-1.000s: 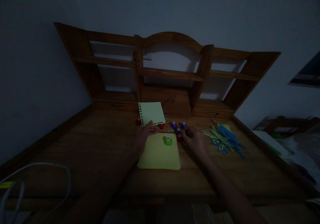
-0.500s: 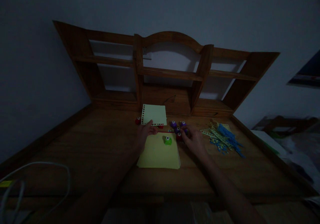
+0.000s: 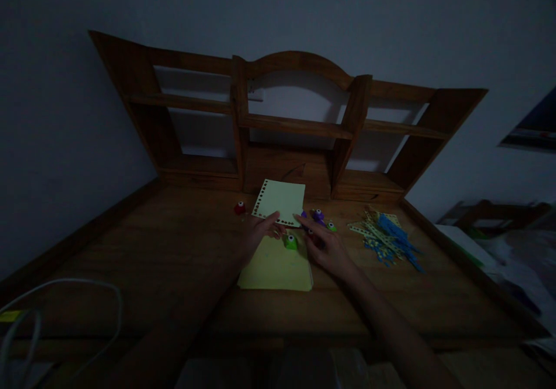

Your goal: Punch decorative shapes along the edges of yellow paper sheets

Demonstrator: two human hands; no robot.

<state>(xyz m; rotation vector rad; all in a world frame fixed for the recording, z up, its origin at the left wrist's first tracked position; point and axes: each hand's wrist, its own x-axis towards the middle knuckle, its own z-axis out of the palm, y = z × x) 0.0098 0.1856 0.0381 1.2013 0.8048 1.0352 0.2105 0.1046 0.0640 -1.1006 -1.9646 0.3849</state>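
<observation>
A pale sheet of paper (image 3: 282,198), with small punched holes along its left and near edges, is held slightly above the desk. My left hand (image 3: 256,237) is closed on its near edge, thumb on top. At the near right corner, my right hand (image 3: 328,250) has its fingertips on the same sheet. A green craft punch with an eye-like top (image 3: 291,242) stands between my hands on a stack of yellow paper (image 3: 275,270). Purple punches (image 3: 318,215) and another green punch (image 3: 331,227) sit beyond my right hand, which partly hides a red one.
Another red punch (image 3: 240,208) stands left of the sheet. Yellow punched strips and blue strips (image 3: 397,235) lie heaped at the right. A wooden shelf unit (image 3: 295,125) rises along the desk's back. A white cable (image 3: 87,282) loops at the near left.
The punched sheet has moved right and tilted, carried by my left hand. My right hand has shifted left from the purple punches to the sheet's corner, uncovering the far green punch.
</observation>
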